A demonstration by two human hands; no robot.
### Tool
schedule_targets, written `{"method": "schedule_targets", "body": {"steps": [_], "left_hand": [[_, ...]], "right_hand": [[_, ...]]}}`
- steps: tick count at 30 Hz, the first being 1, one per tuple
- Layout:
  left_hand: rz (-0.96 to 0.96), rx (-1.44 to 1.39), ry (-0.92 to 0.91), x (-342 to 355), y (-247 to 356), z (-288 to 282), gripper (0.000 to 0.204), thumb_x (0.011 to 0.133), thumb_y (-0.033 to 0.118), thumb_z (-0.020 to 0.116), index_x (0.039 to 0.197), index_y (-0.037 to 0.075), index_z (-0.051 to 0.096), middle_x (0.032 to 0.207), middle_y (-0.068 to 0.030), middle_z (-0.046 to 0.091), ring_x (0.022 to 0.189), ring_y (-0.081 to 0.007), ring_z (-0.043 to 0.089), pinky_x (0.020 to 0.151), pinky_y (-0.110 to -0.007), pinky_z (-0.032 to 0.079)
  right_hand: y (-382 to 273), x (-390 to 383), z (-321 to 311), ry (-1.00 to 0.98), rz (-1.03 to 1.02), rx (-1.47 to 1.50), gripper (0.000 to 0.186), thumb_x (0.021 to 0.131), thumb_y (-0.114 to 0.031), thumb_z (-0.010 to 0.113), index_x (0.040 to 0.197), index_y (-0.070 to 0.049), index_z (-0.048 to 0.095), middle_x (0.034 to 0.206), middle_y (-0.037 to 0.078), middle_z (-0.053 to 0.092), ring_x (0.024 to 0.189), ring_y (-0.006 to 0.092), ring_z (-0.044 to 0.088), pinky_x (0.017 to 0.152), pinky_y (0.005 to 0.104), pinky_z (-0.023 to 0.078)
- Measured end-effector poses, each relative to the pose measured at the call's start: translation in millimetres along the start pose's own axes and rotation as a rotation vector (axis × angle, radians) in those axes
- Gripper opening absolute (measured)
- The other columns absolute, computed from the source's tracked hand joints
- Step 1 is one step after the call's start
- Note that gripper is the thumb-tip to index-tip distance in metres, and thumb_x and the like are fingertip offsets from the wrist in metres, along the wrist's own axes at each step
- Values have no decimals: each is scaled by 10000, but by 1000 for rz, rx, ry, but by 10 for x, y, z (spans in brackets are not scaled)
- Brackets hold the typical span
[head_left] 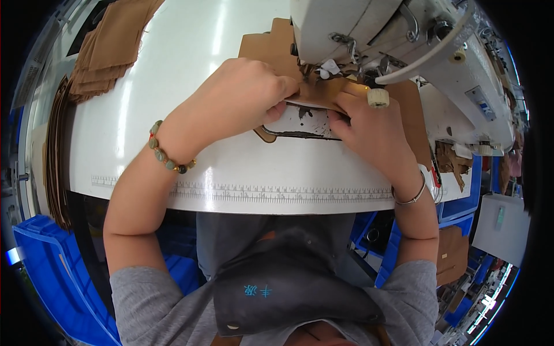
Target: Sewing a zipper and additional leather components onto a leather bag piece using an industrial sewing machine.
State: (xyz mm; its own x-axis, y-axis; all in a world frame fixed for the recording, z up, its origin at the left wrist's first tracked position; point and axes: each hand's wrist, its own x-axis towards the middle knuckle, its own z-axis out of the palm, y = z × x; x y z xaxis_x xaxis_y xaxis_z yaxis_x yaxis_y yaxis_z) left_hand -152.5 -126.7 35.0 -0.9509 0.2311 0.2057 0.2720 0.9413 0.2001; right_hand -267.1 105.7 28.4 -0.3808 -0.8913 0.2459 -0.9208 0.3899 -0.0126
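A brown panel (277, 43) of leather-like material lies under the head of a white sewing machine (340, 20). My left hand (248, 95) is closed, thumb and fingers pinching the panel's near edge left of the needle area. To the right of it, my right hand (372, 127) grips the same edge with bent fingers. Between the hands a worn metal plate (303, 120) with dark marks shows in the table. The needle and presser foot are mostly hidden by machine parts, and some of my right fingertips are covered.
A stack of brown pieces (115, 43) lies at the far left of the white table (173, 81). More brown pieces (56, 155) hang at its left edge. A printed ruler (259, 193) runs along the near edge. A blue bin (63, 282) stands below left; brown scraps (453, 158) lie right.
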Motion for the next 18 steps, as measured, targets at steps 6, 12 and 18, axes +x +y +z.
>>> {"method": "schedule_targets", "body": {"steps": [6, 12, 18], "left_hand": [[-10, -8, 3, 20, -13, -2, 225, 837, 102, 716, 1048, 91, 793, 758, -86, 705, 731, -277, 698, 692, -389, 570], [-6, -18, -1, -4, -4, -16, 241, 823, 92, 722, 1054, 94, 793, 781, -92, 719, 746, -282, 702, 690, -391, 566], [-6, -43, 5, -29, -16, -23, 301, 780, 86, 747, 1079, 88, 783, 821, -100, 734, 782, -286, 707, 704, -398, 567]], "right_hand": [[53, 29, 32, 122, -71, 111, 111, 849, -200, 741, 878, -93, 729, 675, 98, 664, 653, 312, 682, 585, 448, 547], [-1, 34, -3, 87, -46, 125, 124, 842, -203, 746, 888, -89, 729, 706, 108, 670, 677, 319, 690, 596, 454, 548], [-262, -143, -107, 411, -243, 66, 236, 840, -182, 770, 1060, -105, 736, 830, 24, 628, 645, 248, 622, 575, 354, 499]]}}
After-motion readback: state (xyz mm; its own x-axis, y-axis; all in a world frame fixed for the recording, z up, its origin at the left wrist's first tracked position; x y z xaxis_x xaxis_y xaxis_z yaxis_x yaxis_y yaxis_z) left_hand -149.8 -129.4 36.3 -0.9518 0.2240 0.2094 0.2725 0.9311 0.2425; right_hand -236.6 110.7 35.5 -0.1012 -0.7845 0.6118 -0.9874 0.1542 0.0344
